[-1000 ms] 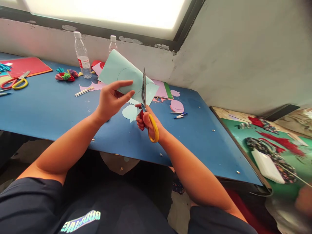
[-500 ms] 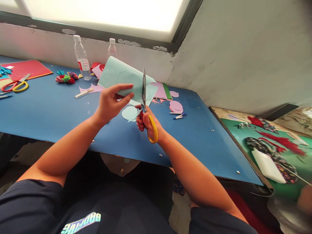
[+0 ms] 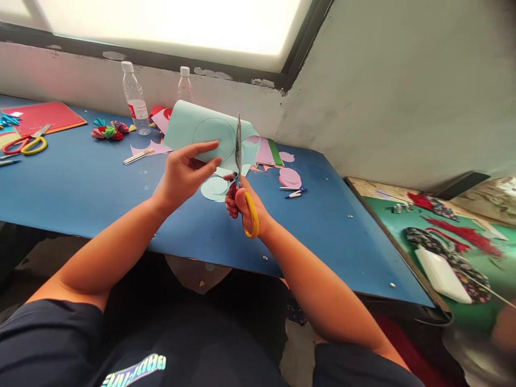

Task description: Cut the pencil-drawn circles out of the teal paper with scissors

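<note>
The person's left hand (image 3: 179,174) holds a light blue-green paper sheet (image 3: 214,131) up above the counter. The thumb and one finger press on its front, and the other fingers are mostly hidden. A big circle is drawn on the sheet in a thin dark line. The right hand (image 3: 241,200) has its fingers curled around the handles of metal scissors with red and yellow grips (image 3: 238,145). The blades point up and touch the paper just beside the circle, on its right.

Under the hands, a light blue paper circle (image 3: 210,188) lies on the blue counter (image 3: 322,226). To the right is a little pile of pink paper circles (image 3: 290,177), with white and blue pens (image 3: 293,194) beside it.

At the back, a clear plastic bottle with a white cap and a red and white label (image 3: 137,102) stands upright. Another clear plastic bottle with a white cap (image 3: 184,84) is partly behind the sheet. It is hard to tell if either bottle has water in it.
</note>
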`<state>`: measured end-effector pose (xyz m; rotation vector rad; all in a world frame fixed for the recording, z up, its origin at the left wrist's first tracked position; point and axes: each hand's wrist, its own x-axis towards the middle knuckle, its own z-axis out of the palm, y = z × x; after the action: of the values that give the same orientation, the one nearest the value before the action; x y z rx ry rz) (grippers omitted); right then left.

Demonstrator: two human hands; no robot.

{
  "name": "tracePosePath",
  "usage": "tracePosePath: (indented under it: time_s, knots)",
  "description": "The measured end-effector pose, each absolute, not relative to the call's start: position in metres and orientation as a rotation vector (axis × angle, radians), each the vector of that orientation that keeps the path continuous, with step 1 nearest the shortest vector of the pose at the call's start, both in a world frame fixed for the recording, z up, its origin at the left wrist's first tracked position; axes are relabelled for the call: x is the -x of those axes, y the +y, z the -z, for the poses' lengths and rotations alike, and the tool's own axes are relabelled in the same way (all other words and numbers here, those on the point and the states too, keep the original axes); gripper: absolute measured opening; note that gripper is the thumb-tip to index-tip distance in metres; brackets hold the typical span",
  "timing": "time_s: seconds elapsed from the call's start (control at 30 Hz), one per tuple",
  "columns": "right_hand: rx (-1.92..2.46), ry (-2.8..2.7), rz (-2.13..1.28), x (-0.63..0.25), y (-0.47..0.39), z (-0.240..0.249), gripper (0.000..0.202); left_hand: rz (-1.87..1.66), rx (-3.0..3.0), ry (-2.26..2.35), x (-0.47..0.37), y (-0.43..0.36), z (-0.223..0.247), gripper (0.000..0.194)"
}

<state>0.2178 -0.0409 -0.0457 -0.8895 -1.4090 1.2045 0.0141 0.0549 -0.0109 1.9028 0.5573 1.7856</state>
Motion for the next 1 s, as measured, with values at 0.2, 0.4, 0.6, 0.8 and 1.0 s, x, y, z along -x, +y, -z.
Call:
tracePosePath:
  time_s: [0.2,0.4,0.6,0.8,1.0]
  knots:
    - [0.901,-1.419,-1.172,-0.2182,-0.0395,0.0471,0.101,-1.780,-1.881,0.521,-0.0153,0.0547,0.0145,0.048]
    - [0.915,-1.424,-1.153,-0.2190,-0.0394,0.0472,0.100,-1.785,-1.880,0.551,-0.0163,0.0520,0.0157,0.051]
    - [0.916,-1.413,-1.143,-0.2180,-0.0402,0.0480,0.100,-1.797,-1.842,0.573,-0.0188,0.0485,0.0147,0.049]
    - [0.928,-1.413,-1.145,-0.2166,-0.0426,0.0433,0.099,-1.763,-1.832,0.635,-0.0183,0.0488,0.0153,0.056]
    - [0.909,-1.410,-1.134,-0.2156,-0.0433,0.0442,0.098,-1.768,-1.828,0.612,-0.0184,0.0499,0.0167,0.058]
